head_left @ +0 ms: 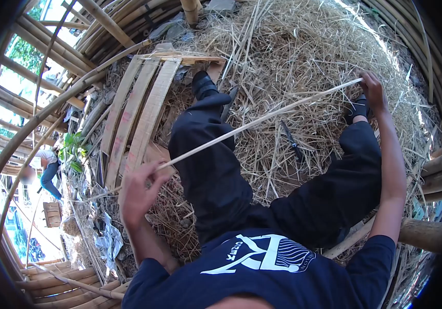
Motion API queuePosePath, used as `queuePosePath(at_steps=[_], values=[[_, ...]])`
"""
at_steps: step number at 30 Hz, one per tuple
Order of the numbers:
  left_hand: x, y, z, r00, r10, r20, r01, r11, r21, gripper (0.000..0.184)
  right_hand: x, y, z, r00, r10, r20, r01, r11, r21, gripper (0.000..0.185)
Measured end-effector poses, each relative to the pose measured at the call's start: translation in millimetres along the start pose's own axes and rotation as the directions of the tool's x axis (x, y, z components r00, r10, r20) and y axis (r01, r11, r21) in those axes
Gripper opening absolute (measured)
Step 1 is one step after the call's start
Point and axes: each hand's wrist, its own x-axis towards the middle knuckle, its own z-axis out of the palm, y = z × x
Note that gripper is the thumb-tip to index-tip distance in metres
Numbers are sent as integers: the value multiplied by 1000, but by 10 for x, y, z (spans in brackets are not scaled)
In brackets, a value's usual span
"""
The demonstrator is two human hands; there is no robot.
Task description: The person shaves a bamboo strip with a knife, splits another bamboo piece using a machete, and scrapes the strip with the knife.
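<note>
A long, thin bamboo strip (262, 119) stretches at a slant across my legs. My left hand (141, 188) pinches it near its lower left part, beside my knee; a thin pale length shows beyond this hand, and I cannot tell whether it is the same strip. At the upper right, the fingers of my right hand (374, 91) close around the strip's far end, above my foot. Between my legs a dark-handled knife (292, 141) lies on the straw-like shavings. Another dark blade-like tool (229, 104) rests beside my left shin, partly hidden by the leg.
A slatted wooden pallet (151, 110) lies to the left of my leg. Bamboo shavings (298, 46) cover the ground ahead. Bamboo poles (51, 108) form a frame on the left, with another person (50, 167) beyond. A thick bamboo pole (427, 234) sits at right.
</note>
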Motion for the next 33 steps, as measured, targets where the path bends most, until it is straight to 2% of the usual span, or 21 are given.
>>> queuePosePath(at_steps=[2, 4, 6, 7, 8, 10, 11, 13, 14, 16, 17, 19, 20, 22, 24, 26, 27, 29, 30, 31, 33], values=[[-47, -122, -47, 983, -29, -181, 63, 980, 190, 38, -154, 76, -86, 999, 20, 26, -18, 998, -65, 20], [-109, -95, -56, 979, -66, -196, 92, 988, 127, 32, -226, 72, -60, 1000, 18, -5, -18, 999, -41, 14], [-170, -44, -75, 936, -250, 246, 281, 954, -100, 31, -249, 42, -66, 977, 167, 136, -157, 984, -84, 13], [-178, -90, -96, 876, -235, 421, 251, 968, 19, 34, -207, -9, -69, 983, 126, 131, -118, 991, -68, 19], [-217, -176, -71, 876, -225, 427, 243, 970, 13, 34, -170, -66, -59, 983, 131, 132, -122, 989, -79, 19], [-285, -354, 49, 698, -124, 705, 282, 953, -111, 35, -99, -195, -32, 973, 105, 207, -102, 994, -24, 18], [-291, -369, 92, 693, -119, 711, 276, 955, -110, 35, -55, -261, -41, 971, 115, 209, -111, 993, -30, 18], [-336, -330, 170, 402, -74, 912, 58, 997, 55, 34, 56, -442, -58, 983, -35, 181, 31, 999, 28, 22], [-386, -305, 218, 385, -89, 918, 70, 995, 67, 34, 149, -497, 7, 980, -187, 62, 188, 982, -2, 35], [-379, -206, 420, 414, 48, 909, 573, 762, -301, 37, 286, -765, -52, 991, -123, 56, 125, 992, -34, 39], [-348, -163, 512, 410, 49, 911, 570, 766, -298, 37, 333, -838, -32, 992, -117, 56, 119, 992, -37, 39], [-266, -60, 694, 587, 130, 799, 530, 684, -501, 40, 417, -924, 2, 983, -176, -56, 173, 983, -55, 44], [-217, 9, 768, 582, 134, 802, 529, 687, -498, 40, 438, -975, 44, 984, -169, -55, 166, 984, -59, 44], [-106, 164, 937, 659, 195, 727, 590, 467, -659, 38, 492, -1054, 95, 982, -178, -68, 172, 982, -76, 48], [-26, 287, 1076, 701, 182, 689, 579, 418, -700, 34, 538, -1152, 82, 984, -172, -48, 168, 982, -92, 57], [134, 403, 1125, 728, 132, 672, 574, 418, -704, 27, 552, -1213, 143, 962, 261, -76, -263, 965, -10, 68], [185, 454, 1165, 777, 102, 621, 530, 425, -734, 26, 571, -1174, 190, 954, 251, -162, -255, 967, -7, 72], [345, 508, 1199, 793, 99, 601, 519, 408, -751, 25, 563, -1148, 285, 770, 584, 258, -608, 793, 21, 63], [439, 530, 1209, 812, 90, 577, 504, 393, -770, 24, 526, -1026, 448, 712, 498, 495, -504, 854, -133, 47], [532, 540, 1224, 815, 95, 571, 489, 416, -767, 26, 426, -989, 585, 673, 291, 680, -330, 941, -76, 38], [718, 627, 1277, 833, 141, 535, 444, 405, -799, 28, 292, -1197, 897, 185, 385, 904, -407, 867, -286, 36]])
